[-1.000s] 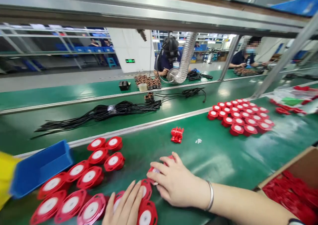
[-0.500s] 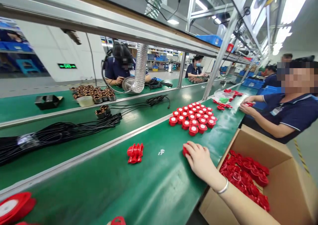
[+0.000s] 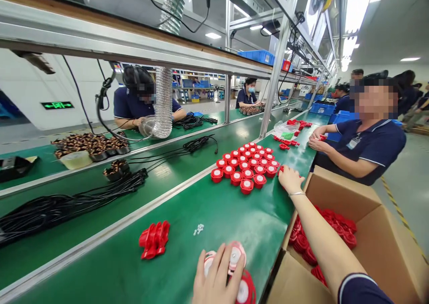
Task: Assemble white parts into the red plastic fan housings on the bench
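Note:
My left hand (image 3: 219, 275) is at the bottom centre, its fingers curved over several red parts with white discs (image 3: 243, 290), some blurred. Farther off, at the bench edge, my right hand (image 3: 291, 180), with a bracelet on the wrist, has its fingers closed round a red part (image 3: 280, 170) that is mostly hidden. It is just right of a cluster of red parts with white discs (image 3: 247, 186). A small group of red parts (image 3: 154, 240) lies on the green bench (image 3: 127, 277) at the left, with small white pieces (image 3: 199, 229) nearby.
An open cardboard box (image 3: 385, 232) holding red parts stands below my right forearm. Black cables (image 3: 77, 201) and copper-wound parts (image 3: 115, 170) lie across the metal rail. At the right a person (image 3: 365, 138) handles a red part. Other people sit across the bench.
My right hand has moved forward and right to beside the cluster. My left hand has come into view from the bottom with several red parts. The camera view has shifted right.

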Available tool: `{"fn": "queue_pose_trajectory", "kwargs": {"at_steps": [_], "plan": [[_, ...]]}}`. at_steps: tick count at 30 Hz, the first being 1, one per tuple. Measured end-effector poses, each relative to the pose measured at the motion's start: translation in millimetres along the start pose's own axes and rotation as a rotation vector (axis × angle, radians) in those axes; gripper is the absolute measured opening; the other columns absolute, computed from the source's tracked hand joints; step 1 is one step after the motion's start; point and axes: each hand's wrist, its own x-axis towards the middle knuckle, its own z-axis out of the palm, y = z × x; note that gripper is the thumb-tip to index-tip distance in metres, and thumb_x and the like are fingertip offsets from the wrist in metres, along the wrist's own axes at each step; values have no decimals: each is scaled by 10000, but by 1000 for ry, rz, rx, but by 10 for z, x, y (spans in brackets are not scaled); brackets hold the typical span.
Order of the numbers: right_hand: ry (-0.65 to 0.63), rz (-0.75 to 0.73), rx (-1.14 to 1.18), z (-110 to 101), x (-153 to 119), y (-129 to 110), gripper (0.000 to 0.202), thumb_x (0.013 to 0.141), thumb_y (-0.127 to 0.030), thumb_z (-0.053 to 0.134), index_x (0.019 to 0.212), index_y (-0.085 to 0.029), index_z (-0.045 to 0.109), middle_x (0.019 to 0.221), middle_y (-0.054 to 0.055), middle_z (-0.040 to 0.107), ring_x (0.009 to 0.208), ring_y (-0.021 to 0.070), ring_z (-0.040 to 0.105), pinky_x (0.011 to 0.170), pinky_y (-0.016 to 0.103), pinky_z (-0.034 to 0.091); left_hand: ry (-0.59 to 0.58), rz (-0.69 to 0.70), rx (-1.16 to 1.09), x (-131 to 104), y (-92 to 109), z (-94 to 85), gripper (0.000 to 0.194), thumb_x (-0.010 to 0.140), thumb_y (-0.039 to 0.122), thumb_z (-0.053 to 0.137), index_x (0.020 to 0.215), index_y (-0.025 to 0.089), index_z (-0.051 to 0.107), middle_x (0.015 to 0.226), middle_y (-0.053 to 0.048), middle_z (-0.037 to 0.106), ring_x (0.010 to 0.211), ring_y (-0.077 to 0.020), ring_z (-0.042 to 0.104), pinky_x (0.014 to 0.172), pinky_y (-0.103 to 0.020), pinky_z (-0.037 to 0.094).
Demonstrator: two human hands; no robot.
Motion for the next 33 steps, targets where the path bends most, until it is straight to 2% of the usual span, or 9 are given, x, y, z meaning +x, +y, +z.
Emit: {"fn": "queue_pose_trajectory", "kwargs": {"at_steps": [2, 4, 8, 13, 16, 19, 25, 28, 33], "plan": [[10, 67, 29, 69, 246, 26, 321, 971, -312, 504, 1253, -183, 585, 1235, 125, 605, 1176, 318, 543, 988, 603, 386, 6, -64, -96, 291, 29, 163, 561, 800, 505, 676, 1288, 235, 621, 1355, -166, 617, 1264, -331, 550, 1184, -585, 149], [28, 109, 74, 140, 476, 37, 345, 951, -357, 577, 1247, -180, 581, 1276, 99, 582, 1192, 286, 544, 1012, 560, 416, 9, -142, -146, 553, 24, 315, 623, 781, 576, 671, 1298, 234, 616, 1390, -159, 589, 1279, -340, 532, 1174, -592, 167], [84, 58, 231, 261, 893, 24, 336, 949, -363, 599, 1222, -169, 591, 1273, 93, 590, 1135, 249, 590, 967, 495, 491, -41, -217, -111, 944, -96, 550, 532, 885, 447, 594, 1349, 186, 571, 1426, -207, 540, 1312, -352, 497, 1112, -655, 240], [239, -95, 451, 305, 1184, 135, 312, 956, -359, 591, 1203, -168, 599, 1254, 90, 603, 1120, 237, 599, 955, 473, 503, -83, -256, -75, 1210, -296, 738, 505, 934, 403, 519, 1357, 130, 557, 1471, -244, 474, 1377, -382, 419, 1099, -703, 239], [338, -139, 535, 309, 1083, 354, 305, 956, -370, 586, 1181, -164, 604, 1236, 88, 606, 1131, 241, 588, 969, 482, 485, -81, -280, -70, 1323, -377, 836, 509, 942, 392, 512, 1375, 126, 540, 1502, -235, 437, 1411, -394, 368, 1111, -714, 221], [387, -184, 586, 341, 777, 644, 269, 956, -362, 567, 1120, -154, 613, 1149, 80, 624, 1100, 235, 590, 945, 465, 490, -76, -279, -69, 1423, -444, 919, 510, 950, 373, 501, 1386, 109, 524, 1512, -245, 416, 1428, -399, 337, 1116, -723, 205], [351, -250, 601, 408, 175, 1087, 300, 906, -319, 457, 1121, -168, 601, 1111, 144, 585, 1067, 264, 577, 903, 461, 528, -83, -158, -117, 1570, -586, 1027, 532, 935, 388, 504, 1373, 87, 523, 1484, -247, 455, 1439, -385, 326, 1132, -732, 121], [299, -286, 574, 411, 181, 1119, 404, 869, -338, 501, 1238, -178, 545, 1204, 155, 549, 1158, 279, 538, 964, 474, 500, -71, -137, -127, 1624, -640, 1073, 564, 914, 423, 536, 1361, 79, 532, 1471, -257, 467, 1431, -389, 339, 1141, -699, 159], [163, -353, 512, 435, 534, 996, 626, 734, -305, 654, 1334, -201, 510, 1423, 159, 429, 1361, 346, 382, 1105, 550, 348, -64, -117, -143, 1672, -662, 1080, 578, 900, 438, 559, 1359, 88, 529, 1480, -253, 456, 1435, -378, 335, 1154, -673, 152]]}}
